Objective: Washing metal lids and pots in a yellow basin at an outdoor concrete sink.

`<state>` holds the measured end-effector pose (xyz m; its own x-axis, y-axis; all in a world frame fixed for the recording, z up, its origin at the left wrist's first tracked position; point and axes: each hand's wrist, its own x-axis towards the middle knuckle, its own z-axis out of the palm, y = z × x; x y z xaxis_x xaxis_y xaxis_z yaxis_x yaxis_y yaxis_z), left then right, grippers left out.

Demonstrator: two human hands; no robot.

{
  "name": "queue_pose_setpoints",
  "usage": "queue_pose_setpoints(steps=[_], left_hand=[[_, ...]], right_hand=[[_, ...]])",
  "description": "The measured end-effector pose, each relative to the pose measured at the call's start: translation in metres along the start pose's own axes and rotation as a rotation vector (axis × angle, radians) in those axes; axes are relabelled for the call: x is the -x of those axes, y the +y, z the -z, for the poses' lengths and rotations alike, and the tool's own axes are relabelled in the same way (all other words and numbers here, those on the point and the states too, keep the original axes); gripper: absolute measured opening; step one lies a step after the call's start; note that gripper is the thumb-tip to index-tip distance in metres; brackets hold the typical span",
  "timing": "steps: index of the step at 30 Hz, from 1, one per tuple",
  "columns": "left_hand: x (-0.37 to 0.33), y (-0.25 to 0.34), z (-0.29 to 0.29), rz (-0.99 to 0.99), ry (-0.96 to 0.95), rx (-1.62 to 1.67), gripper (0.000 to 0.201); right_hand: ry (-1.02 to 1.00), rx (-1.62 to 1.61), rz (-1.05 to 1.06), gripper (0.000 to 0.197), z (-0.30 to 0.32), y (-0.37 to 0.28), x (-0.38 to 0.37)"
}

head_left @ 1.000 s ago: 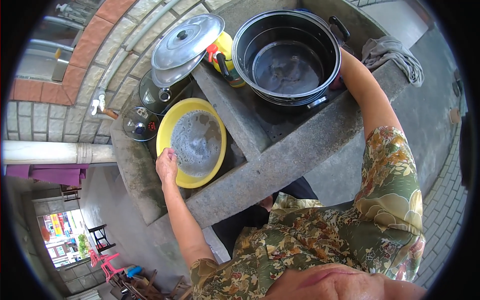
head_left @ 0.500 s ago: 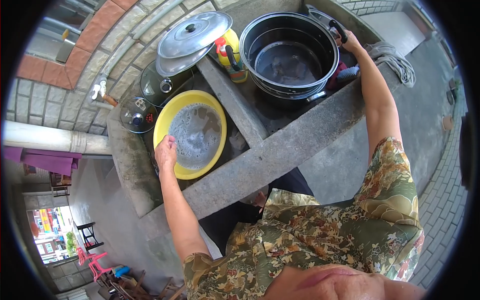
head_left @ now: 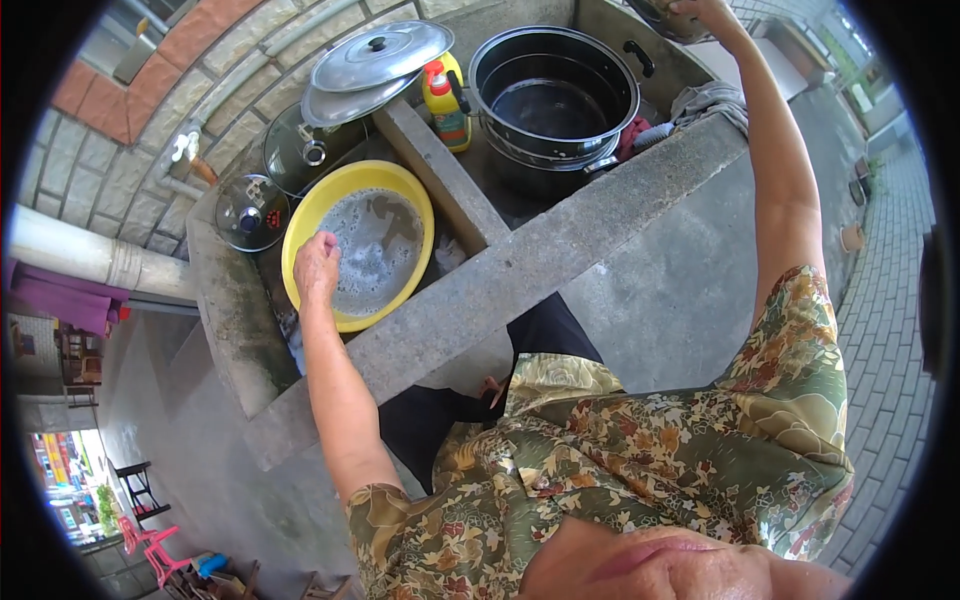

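While the left hand, its fingers drawn together, hangs over the left side of a yellow basin of soapy water in the concrete sink's left compartment, the right hand clamps a rounded pan, partly cut off at the top. A large black pot stands in the right compartment.

Left basin looks smooth plastic; far-left lid, shiny metal. Far pot: glossy, rim metallic. Sink ledge is rough, matt concrete. Right rag: matt cloth.
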<state>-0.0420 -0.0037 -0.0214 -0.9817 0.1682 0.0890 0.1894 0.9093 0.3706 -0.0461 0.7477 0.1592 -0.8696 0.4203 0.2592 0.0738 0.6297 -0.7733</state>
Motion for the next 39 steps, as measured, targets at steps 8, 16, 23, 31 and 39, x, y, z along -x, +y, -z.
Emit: queue_pose_setpoints(steps=[8,16,23,31,39], left_hand=[[0.003,0.025,0.019,-0.257,0.573,0.218,0.029],[0.055,0.089,0.111,-0.508,1.138,0.045,0.071],[0.061,0.056,0.069,-0.337,0.328,0.339,0.028],[0.045,0.004,0.039,-0.152,0.265,1.385,0.029],[0.042,-0.031,0.062,0.183,0.538,1.845,0.022]], right_hand=[[-0.208,0.258,0.489,0.02,-0.039,-0.174,-0.01],[-0.524,0.739,1.093,0.027,-0.186,-0.343,0.133],[-0.872,0.825,1.448,0.021,-0.303,-0.371,0.207],[-0.393,0.436,1.608,0.018,-0.365,-0.362,0.209],[-0.902,0.588,0.7,0.057,-0.49,-0.168,0.186]])
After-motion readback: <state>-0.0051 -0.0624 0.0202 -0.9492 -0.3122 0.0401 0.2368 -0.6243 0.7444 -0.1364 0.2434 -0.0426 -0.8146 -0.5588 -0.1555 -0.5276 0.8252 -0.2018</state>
